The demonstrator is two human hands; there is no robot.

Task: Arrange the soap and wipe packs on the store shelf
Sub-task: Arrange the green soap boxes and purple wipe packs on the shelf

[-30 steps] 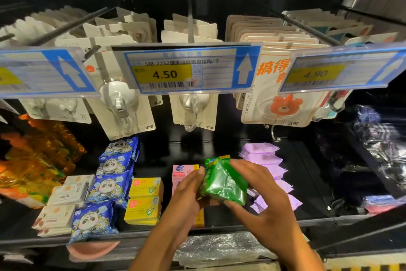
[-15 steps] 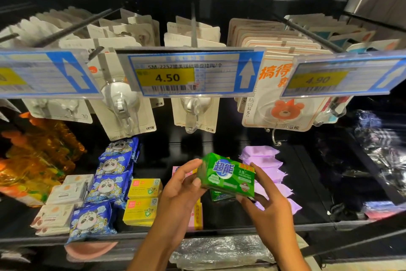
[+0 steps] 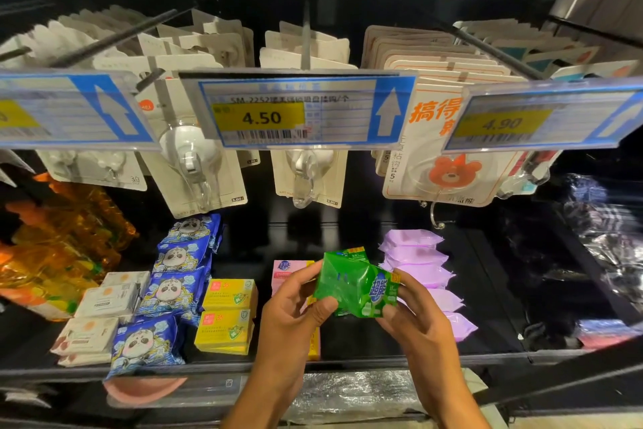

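The left hand [image 3: 295, 303] is gripping the left end of the green soap pack [image 3: 355, 286], thumb curling over its lower edge, while the right hand [image 3: 417, 320] is pinching the right end. Together they are holding it in the air, tilted, its long axis running across from one hand to the other. Just left of that pack the pink soap pack [image 3: 290, 268] is lying on the shelf [image 3: 362, 341]. Just right of it the purple wipe packs [image 3: 414, 261] are running back in a row. The dark gap directly beyond and below the pack is probably its slot, and is sitting equally near both hands.
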